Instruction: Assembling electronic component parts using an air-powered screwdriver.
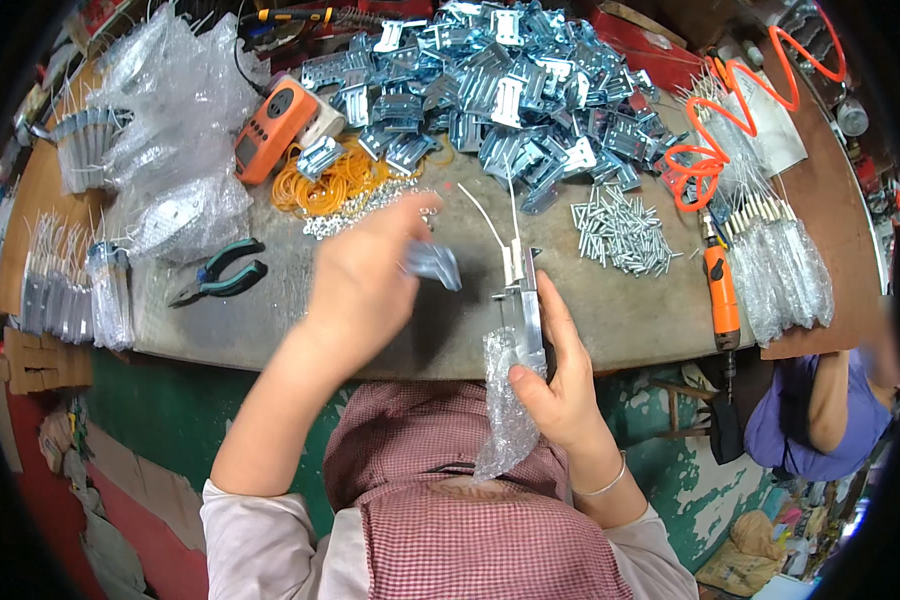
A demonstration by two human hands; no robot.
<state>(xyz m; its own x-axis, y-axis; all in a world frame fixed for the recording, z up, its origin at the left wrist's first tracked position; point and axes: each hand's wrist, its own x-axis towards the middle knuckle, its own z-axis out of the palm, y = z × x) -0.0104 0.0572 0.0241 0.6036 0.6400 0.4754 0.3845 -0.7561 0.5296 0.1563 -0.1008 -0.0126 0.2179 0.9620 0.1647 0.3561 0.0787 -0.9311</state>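
Note:
My right hand (pixel 562 385) grips a flat metal strip (pixel 531 325) with white wires, held upright above the table's front edge. Screws stick out of its left side, and a bubble-wrap sleeve (pixel 500 410) hangs around its lower part. A small shiny bracket (pixel 433 263) is in my left hand (pixel 363 268), which is smeared by motion. The fingertips of that hand reach to the edge of a heap of small nuts (pixel 350 215). Past both hands rises a large pile of similar blue-tinted brackets (pixel 510 90).
Loose screws (pixel 625 232) lie to the right, near an orange power screwdriver (pixel 720 290) on a coiled hose (pixel 700 165). On the left are pliers (pixel 220 272), yellow rubber bands (pixel 320 180), an orange meter (pixel 275 130) and bubble-wrapped strips (pixel 170 200). Another person (pixel 820 420) sits at right.

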